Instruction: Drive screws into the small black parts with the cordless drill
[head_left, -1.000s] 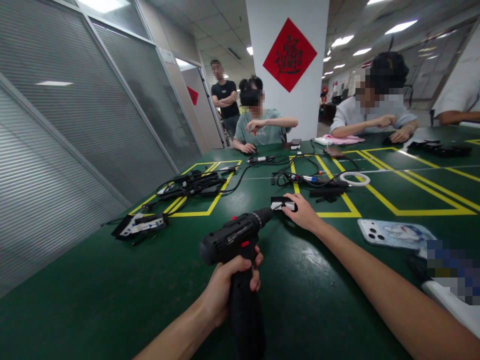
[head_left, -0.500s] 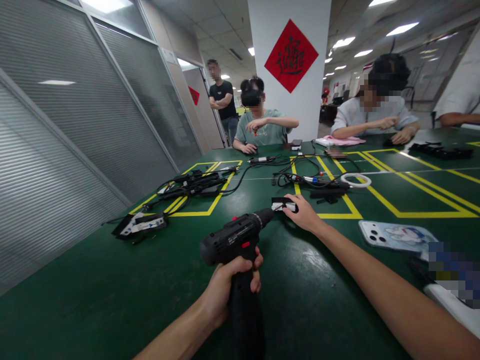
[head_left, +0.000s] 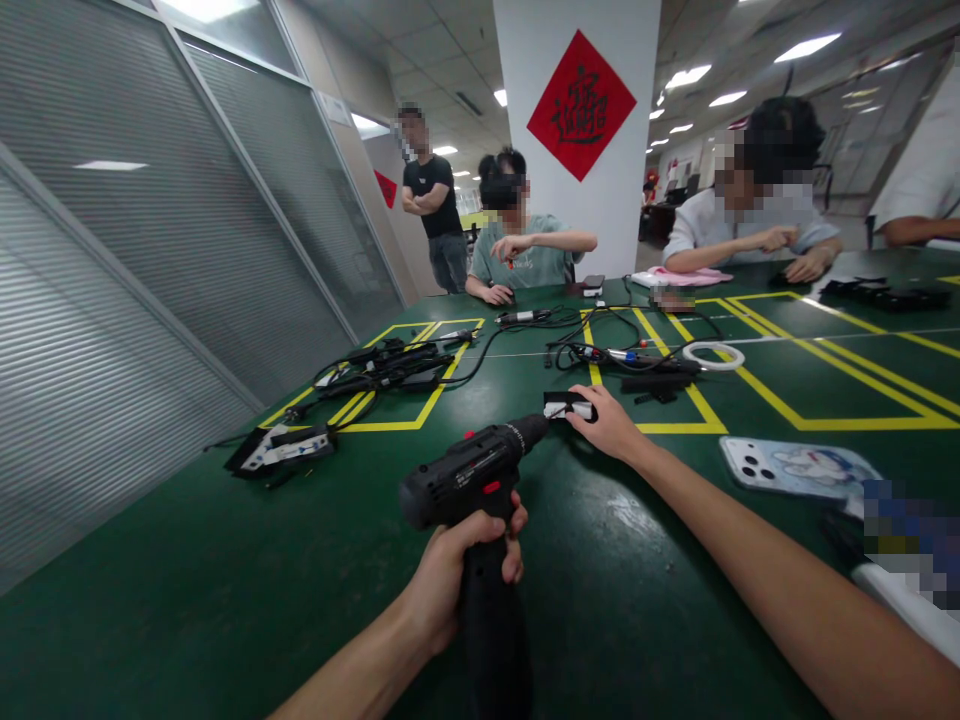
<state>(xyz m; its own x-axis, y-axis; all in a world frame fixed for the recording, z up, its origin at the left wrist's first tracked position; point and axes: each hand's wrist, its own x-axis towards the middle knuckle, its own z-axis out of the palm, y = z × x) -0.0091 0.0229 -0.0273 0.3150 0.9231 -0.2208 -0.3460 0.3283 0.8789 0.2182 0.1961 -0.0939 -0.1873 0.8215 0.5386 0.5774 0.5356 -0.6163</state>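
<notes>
Grips drill (head_left: 469, 470) in closed left hand (head_left: 442, 570), aimed lengthwise toward two o'clock; pinches black-and-white part (head_left: 556, 409) in nearer right hand (head_left: 606, 425), toward ten o'clock.

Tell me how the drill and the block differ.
The drill is much larger than the block. The drill is mostly black with red accents; the block is black and white. The left hand grips the drill's handle, while the right hand holds the block's right end. Both are partly black and held.
</notes>
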